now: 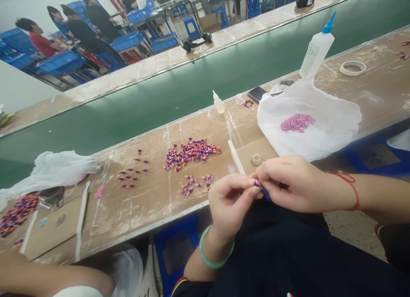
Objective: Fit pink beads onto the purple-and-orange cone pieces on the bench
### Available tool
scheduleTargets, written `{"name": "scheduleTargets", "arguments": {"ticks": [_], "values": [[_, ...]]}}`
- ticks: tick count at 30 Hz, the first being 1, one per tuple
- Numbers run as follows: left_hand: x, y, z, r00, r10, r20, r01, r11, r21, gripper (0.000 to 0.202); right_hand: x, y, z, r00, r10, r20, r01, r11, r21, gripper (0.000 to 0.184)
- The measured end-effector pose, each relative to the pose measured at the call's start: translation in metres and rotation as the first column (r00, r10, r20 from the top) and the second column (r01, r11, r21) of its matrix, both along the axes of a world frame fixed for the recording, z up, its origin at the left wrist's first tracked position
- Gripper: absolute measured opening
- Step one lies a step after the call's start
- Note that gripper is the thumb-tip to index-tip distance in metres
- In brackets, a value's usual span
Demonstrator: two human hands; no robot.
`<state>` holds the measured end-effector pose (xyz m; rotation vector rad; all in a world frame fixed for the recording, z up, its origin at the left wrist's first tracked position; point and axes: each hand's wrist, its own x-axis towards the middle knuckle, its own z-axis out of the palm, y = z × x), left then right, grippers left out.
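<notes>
My left hand (229, 198) and my right hand (288, 183) meet just off the table's front edge, above my lap. Between the fingertips of both hands is a small purple and pink piece (257, 183), mostly covered by the fingers. Both hands are closed in a pinch. Left of them on the table lie a loose group of purple and orange pieces (192, 186) and a larger pile of the same pieces (190, 154). Close beyond my hands are a small clear ring-shaped cap or dish (256, 160) and a white strip (236, 157) on cardboard.
A white sheet (339, 117) holds tiny pink bits (297, 123). Behind it stands a large blue-tipped bottle (317, 49); a small dropper bottle (218, 103) stands left. A tape roll (352, 68) lies right. Another person's arm (57, 275) reaches in at lower left. A green belt (153, 96) runs behind.
</notes>
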<state>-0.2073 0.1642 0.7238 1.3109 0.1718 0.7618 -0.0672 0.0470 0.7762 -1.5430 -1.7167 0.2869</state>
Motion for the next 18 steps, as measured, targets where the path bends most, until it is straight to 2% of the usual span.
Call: {"name": "scheduleTargets", "arguments": {"ticks": [5,13,16,18], "values": [[0.002,0.001,-0.001,0.999,0.03,-0.026,-0.03,0.999,0.014,0.007,0.001,0.002,-0.001,1.0,0.006,-0.006,-0.006,1.0,-0.01,0.019],[0.004,-0.003,-0.005,0.994,0.084,-0.068,-0.083,0.996,0.011,0.014,0.003,0.003,-0.007,0.999,0.016,-0.051,-0.017,1.0,-0.022,0.016],[0.005,0.0,-0.01,0.989,0.077,-0.125,-0.073,0.997,0.033,0.015,0.009,0.006,-0.013,0.998,0.015,-0.056,-0.021,0.995,-0.101,0.015],[0.005,0.012,-0.018,0.973,0.024,-0.231,-0.004,0.996,0.086,0.015,0.017,0.008,-0.017,1.0,-0.009,-0.02,0.006,0.986,-0.166,0.014]]}}
